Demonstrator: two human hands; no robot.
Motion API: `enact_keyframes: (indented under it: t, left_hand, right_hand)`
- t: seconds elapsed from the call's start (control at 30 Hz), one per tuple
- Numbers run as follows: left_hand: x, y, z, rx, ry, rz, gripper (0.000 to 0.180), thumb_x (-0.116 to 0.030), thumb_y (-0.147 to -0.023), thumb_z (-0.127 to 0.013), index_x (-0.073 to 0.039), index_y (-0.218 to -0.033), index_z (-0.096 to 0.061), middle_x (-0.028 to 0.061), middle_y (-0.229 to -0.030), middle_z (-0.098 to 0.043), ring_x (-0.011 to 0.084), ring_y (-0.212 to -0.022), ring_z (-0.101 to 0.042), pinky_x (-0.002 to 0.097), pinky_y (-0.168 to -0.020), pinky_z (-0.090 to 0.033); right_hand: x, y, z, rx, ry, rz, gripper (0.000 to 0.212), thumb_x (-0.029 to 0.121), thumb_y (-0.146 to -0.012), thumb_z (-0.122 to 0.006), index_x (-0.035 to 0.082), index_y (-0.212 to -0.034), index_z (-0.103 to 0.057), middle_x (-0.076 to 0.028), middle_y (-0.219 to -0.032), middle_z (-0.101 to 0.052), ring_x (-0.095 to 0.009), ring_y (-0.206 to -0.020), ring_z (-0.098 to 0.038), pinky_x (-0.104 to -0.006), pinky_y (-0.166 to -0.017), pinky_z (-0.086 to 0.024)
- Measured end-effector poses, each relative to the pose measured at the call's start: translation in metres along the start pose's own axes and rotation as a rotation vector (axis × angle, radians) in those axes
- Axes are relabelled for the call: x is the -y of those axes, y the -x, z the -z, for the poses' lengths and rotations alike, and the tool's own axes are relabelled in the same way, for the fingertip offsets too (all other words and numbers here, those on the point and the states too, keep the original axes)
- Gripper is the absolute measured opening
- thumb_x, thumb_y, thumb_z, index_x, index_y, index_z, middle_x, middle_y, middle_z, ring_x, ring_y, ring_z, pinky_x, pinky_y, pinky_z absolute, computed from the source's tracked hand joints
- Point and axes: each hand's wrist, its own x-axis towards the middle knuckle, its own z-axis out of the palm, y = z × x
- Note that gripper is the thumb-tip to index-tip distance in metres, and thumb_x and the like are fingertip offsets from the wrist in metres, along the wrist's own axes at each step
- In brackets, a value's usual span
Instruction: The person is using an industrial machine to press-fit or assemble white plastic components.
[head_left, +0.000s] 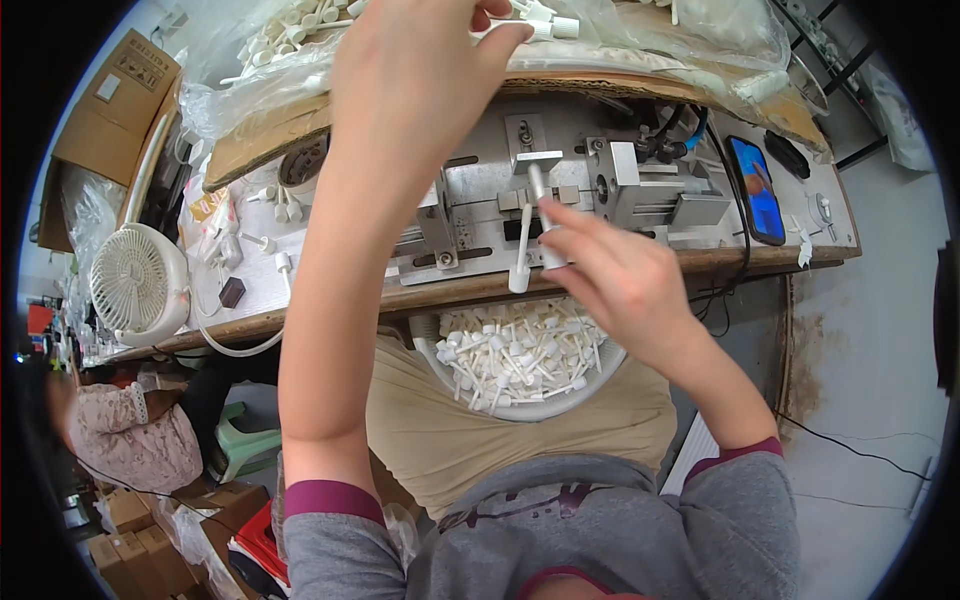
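My left hand (430,70) reaches over the bench to a pile of white capped plastic sticks (300,25). Its thumb is stretched out apart from a bent finger, beside a white capped stick (555,28); the other fingers are mostly hidden. At the front of the metal fixture (533,150), my right hand (610,275) has its fingers closed on a white capped plastic stick (537,182) that slants up toward the fixture's middle. Just left of these fingers a second white capped stick (521,250) shows, cap down; what supports it cannot be made out.
A tub (560,408) full of white capped sticks sits at my lap under the bench edge. A small fan (140,283) stands at the left, a phone (757,190) at the right. Cables (742,215) hang beside the phone. Another person (135,435) sits at the far left.
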Motion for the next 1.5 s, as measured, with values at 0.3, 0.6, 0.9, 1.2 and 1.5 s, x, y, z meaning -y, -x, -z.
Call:
enact_keyframes:
  t: [0.3,0.6,0.9,1.2,1.5]
  left_hand:
    - [0.006,-0.021,-0.01,0.211,0.035,0.174,0.031,-0.027,-0.081,-0.077,0.004,-0.085,-0.072,0.0182,-0.075,-0.071,0.032,-0.072,-0.069,0.0383,-0.068,-0.054]
    - [0.034,0.009,-0.032,0.02,0.179,-0.023,0.028,-0.029,-0.082,-0.077,-0.003,-0.093,-0.075,0.0126,-0.083,-0.069,0.0266,-0.075,-0.069,0.039,-0.071,-0.052]
    - [0.005,0.046,-0.011,-0.077,0.137,-0.285,0.028,-0.02,-0.078,-0.082,-0.005,-0.1,-0.074,0.0074,-0.094,-0.069,0.0197,-0.081,-0.068,0.0303,-0.072,-0.054]
    - [-0.013,0.148,-0.03,0.101,0.012,-0.117,0.027,-0.016,-0.077,-0.08,-0.003,-0.099,-0.072,0.0115,-0.114,-0.072,0.0232,-0.074,-0.07,0.0295,-0.066,-0.055]
    - [-0.016,0.141,-0.041,0.236,-0.05,-0.115,0.026,-0.019,-0.075,-0.08,-0.005,-0.095,-0.072,0.0114,-0.118,-0.071,0.0226,-0.058,-0.065,0.0318,-0.057,-0.051]
  right_hand:
    - [0.002,-0.009,-0.019,0.224,0.164,-0.054,0.029,0.012,-0.072,-0.079,0.003,-0.095,-0.063,-0.014,-0.124,-0.068,-0.025,-0.057,-0.066,-0.0327,-0.054,-0.054]
    - [0.005,-0.024,-0.001,0.249,0.056,-0.074,0.023,0.015,-0.078,-0.076,0.002,-0.093,-0.066,-0.014,-0.109,-0.072,-0.025,-0.064,-0.069,-0.0329,-0.059,-0.055]
    - [-0.078,-0.126,0.025,-0.336,-0.082,-0.121,0.017,0.013,-0.085,-0.068,0.0,-0.095,-0.07,-0.017,-0.09,-0.069,-0.03,-0.083,-0.065,-0.0384,-0.075,-0.051]
    - [-0.063,-0.143,0.027,0.007,-0.12,-0.251,0.024,0.017,-0.084,-0.066,-0.003,-0.097,-0.068,-0.022,-0.091,-0.067,-0.036,-0.089,-0.066,-0.043,-0.078,-0.051]
    - [-0.086,-0.126,0.034,0.078,-0.213,-0.146,0.024,0.014,-0.087,-0.074,0.005,-0.109,-0.07,0.0,-0.086,-0.068,-0.008,-0.078,-0.06,-0.0262,-0.071,-0.048]
